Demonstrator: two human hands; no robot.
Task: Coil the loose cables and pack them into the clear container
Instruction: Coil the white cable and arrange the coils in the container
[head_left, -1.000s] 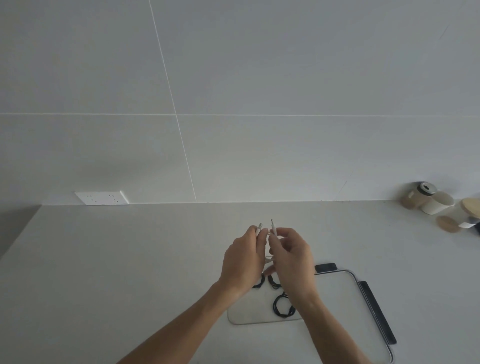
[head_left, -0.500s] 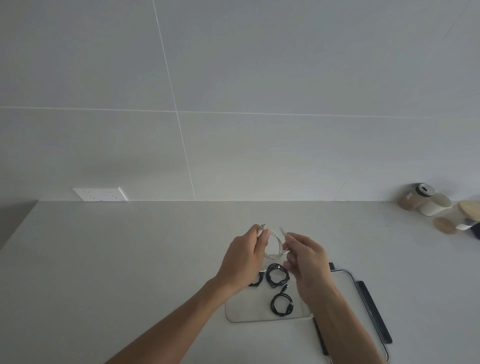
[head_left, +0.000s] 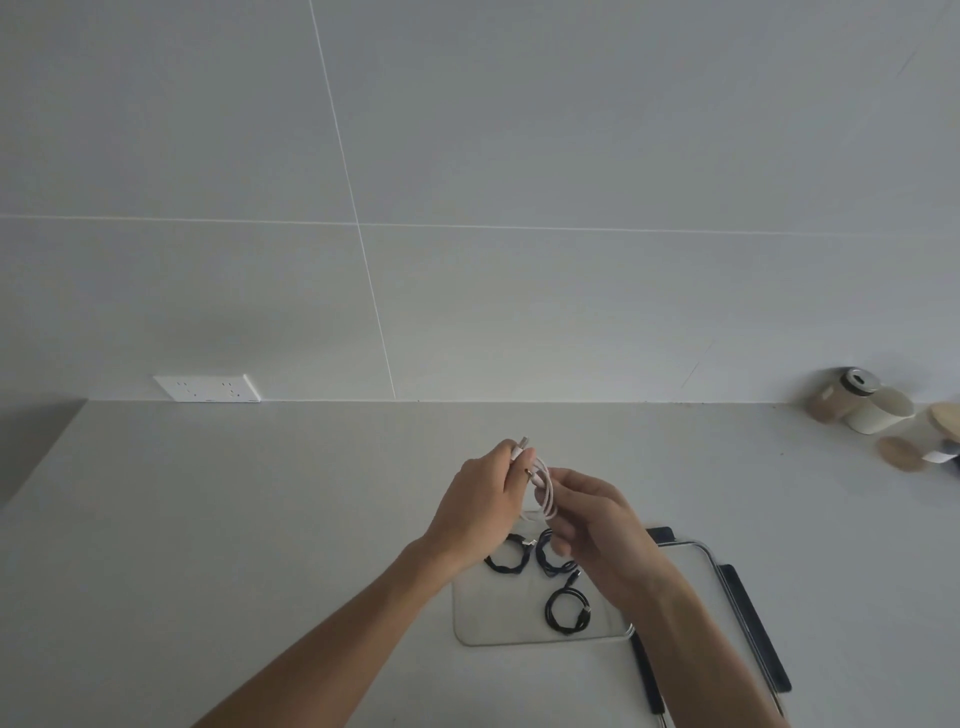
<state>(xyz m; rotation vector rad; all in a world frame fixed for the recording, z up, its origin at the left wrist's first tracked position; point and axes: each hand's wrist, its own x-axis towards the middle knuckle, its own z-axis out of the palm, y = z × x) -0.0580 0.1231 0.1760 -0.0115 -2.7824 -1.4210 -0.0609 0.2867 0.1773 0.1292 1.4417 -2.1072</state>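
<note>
Looping between left hand (head_left: 480, 506) and right hand (head_left: 605, 525): white cable (head_left: 545, 493).

Head-worn wide view faces forward and down over the counter (head_left: 260, 519).

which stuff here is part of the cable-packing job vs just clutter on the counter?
In the job:
- white cable, looped and held in both hands: left hand, right hand
- three coiled black cables
- clear container they lie in
- its lid alongside

Just lying about:
- canisters and cups, far right by the wall
- wall socket
</note>
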